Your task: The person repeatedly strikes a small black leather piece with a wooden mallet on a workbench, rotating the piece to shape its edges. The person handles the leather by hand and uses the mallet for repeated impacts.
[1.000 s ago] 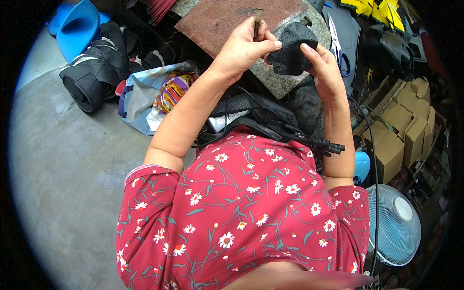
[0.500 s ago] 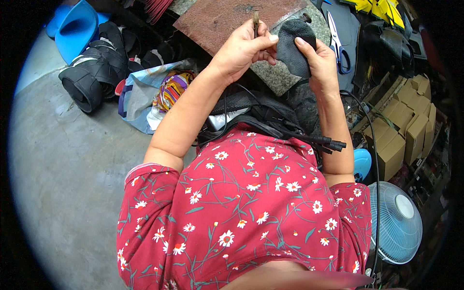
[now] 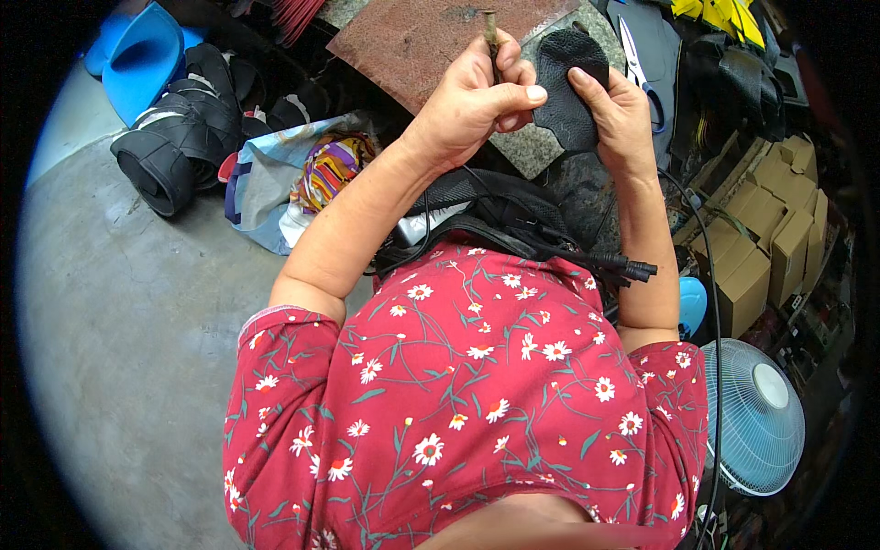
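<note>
Right grip: the right hand [image 3: 623, 119] is closed in a pinch on a black, pebbled, rounded leather piece [image 3: 570, 101], thumb on its face.
Left grip: the left hand [image 3: 461, 108] is curled around a short, slim brown stick [image 3: 491, 29], thumb tip at the leather piece's left edge.
Leather piece: between both grips, over a grey speckled stone counter [image 3: 532, 156].
Beyond left grip: a flat reddish-brown sheet [image 3: 394, 46].
Right of right grip: silver-bladed, blue-handled scissors [image 3: 632, 57].

Black piece [image 3: 559, 96]: bumpy, bit shiny, looks like leather. Scissor blades [image 3: 631, 53]: smooth, shiny metal. Boxes [image 3: 788, 252]: dull cardboard. Counter [image 3: 527, 153]: speckled, stone-like. Brown sheet [image 3: 412, 46]: rough.
</note>
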